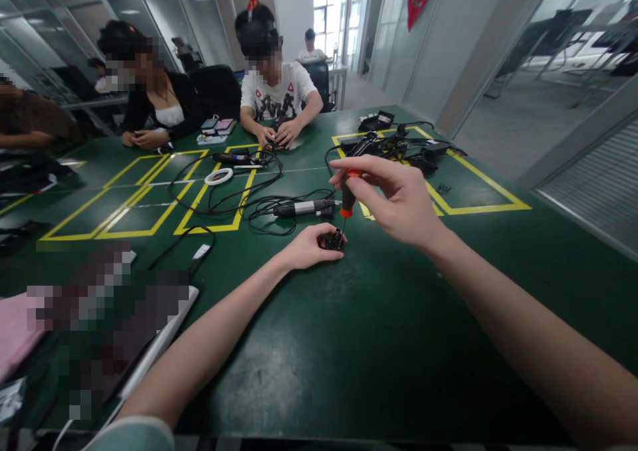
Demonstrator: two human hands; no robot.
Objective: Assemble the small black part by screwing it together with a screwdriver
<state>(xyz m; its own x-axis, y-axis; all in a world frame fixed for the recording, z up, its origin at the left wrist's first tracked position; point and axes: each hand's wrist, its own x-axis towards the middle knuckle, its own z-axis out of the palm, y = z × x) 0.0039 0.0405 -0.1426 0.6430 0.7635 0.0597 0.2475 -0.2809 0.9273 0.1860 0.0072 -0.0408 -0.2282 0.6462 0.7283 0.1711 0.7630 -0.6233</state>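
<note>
Small black part (333, 240) sits on green table (389, 331), near middle, pinched by left hand (310, 246). Screwdriver (345, 204) stands upright w/ tip on part; right hand (399, 202) fingers pinch its handle top. Black cables (234, 202) & power tool (304, 207) just behind.

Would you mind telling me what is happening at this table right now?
The camera wearer's right hand holds a red-and-black screwdriver nearly upright, its tip down on a small black part that the left hand steadies on the green table. Just behind lie black cables and a silver-and-black cylindrical tool. Across the table two other people sit with their hands on the tabletop.
</note>
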